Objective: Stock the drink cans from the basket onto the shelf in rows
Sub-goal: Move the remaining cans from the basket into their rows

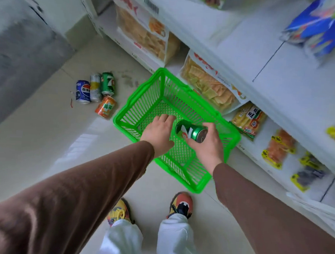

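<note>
Floor [43, 148] with four cans [95, 93] beside basket [137, 97]

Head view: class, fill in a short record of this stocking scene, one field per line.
right hand: grips a green can lying sideways over the basket
left hand: open, fingers straight, inside the basket
basket: green, on the floor by the shelf, no other cans visible inside
cans on floor: four, left of the basket
shelf: snack packets, no cans visible
</note>
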`<state>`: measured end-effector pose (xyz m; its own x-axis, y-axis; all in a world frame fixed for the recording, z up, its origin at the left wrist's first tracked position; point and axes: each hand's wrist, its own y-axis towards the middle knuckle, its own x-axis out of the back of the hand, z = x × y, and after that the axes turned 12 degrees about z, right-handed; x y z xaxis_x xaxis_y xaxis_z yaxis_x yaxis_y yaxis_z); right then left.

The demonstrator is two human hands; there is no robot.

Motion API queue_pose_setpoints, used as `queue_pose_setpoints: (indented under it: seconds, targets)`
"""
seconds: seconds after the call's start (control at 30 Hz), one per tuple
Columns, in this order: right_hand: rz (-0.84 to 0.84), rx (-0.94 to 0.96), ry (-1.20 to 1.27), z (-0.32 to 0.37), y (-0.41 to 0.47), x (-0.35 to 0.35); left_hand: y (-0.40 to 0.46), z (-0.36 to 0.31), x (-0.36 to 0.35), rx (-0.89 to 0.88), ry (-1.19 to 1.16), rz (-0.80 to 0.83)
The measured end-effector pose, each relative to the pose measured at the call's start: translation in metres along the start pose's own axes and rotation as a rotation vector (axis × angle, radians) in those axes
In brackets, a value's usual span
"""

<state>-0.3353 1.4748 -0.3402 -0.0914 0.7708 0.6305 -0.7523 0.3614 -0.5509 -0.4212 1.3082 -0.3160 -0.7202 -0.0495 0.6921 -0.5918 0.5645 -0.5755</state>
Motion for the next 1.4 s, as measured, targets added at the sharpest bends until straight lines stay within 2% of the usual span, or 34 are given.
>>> queue_pose_setpoints:
  seconds: [0.13,0.3,0.5,0.63,0.8,1.03,1.4]
  targets:
    - [-0.133,0.064,0.152,0.1,-0.08,0.063,-0.077,-0.033,0.096,-0.035,-0.077,-0.085]
    - [-0.307,0.233,0.269,0.23,-0.167,0.155,-0.175,-0.081,0.227,-0.135,-0.154,-0.237]
    - [-0.406,0.43,0.333,0.344,-0.24,0.262,-0.251,-0.141,0.368,-0.35,-0.177,-0.446]
    - [-0.402,0.497,0.344,0.394,-0.264,0.324,-0.269,-0.175,0.435,-0.429,-0.179,-0.505]
    - [-0.423,0.483,0.357,0.419,-0.262,0.387,-0.253,-0.208,0.476,-0.456,-0.11,-0.481]
    - [-0.444,0.35,0.322,0.391,-0.222,0.45,-0.205,-0.258,0.493,-0.482,-0.049,-0.349]
    - [-0.487,0.303,0.295,0.355,-0.185,0.477,-0.152,-0.28,0.5,-0.516,0.002,-0.217]
